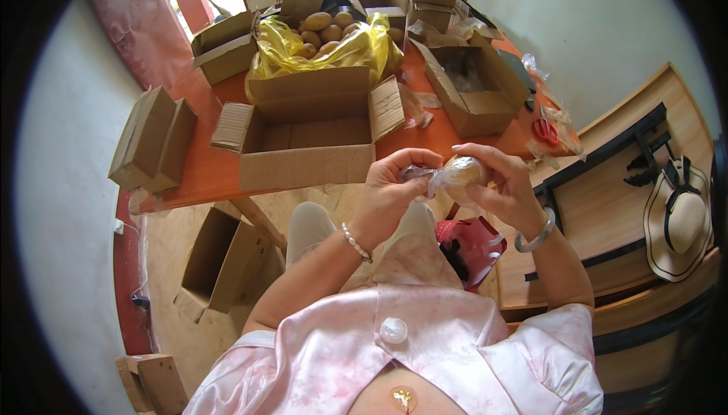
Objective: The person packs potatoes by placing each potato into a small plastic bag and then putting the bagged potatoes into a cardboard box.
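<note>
A potato-like round item in clear plastic film is held up between my two hands, just in front of the table's near edge. My left hand pinches the gathered end of the clear film. Around the item's other side curl the fingers of my right hand. Just beyond my left hand stands an open cardboard box, with its flaps spread and bare cardboard showing inside. Behind that box, a yellow plastic bag holds several brownish-yellow potato-like items.
Red-handled scissors lie at the orange table's right side, near scraps of film. Another open box contains clear plastic. Closed cartons stand at left. Below are a floor box and a red bag. A straw hat hangs at right.
</note>
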A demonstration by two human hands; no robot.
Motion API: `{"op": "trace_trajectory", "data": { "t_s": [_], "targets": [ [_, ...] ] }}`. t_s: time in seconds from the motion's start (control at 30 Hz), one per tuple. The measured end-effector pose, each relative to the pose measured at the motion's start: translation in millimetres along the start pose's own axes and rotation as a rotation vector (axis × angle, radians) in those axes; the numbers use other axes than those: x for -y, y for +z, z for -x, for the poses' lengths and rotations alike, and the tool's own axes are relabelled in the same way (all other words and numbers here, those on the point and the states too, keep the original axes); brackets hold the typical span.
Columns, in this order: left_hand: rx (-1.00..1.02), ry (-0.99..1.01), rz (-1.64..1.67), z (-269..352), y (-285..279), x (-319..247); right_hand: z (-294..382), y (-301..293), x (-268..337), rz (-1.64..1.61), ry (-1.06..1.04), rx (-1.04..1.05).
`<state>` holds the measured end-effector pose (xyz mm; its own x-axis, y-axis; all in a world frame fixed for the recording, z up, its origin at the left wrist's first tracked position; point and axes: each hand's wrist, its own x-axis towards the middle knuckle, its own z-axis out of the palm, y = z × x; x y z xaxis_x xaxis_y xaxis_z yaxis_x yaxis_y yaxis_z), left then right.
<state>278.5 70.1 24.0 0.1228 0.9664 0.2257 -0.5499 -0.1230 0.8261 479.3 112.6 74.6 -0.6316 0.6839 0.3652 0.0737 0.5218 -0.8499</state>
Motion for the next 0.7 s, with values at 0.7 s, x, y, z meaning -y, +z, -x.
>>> {"op": "trace_trajectory", "data": {
  "t_s": [0.7],
  "targets": [
    [-0.053,0.238,-0.436,15,11,11,-10,32,22,-0.197,0.246,-0.106]
  ]
}}
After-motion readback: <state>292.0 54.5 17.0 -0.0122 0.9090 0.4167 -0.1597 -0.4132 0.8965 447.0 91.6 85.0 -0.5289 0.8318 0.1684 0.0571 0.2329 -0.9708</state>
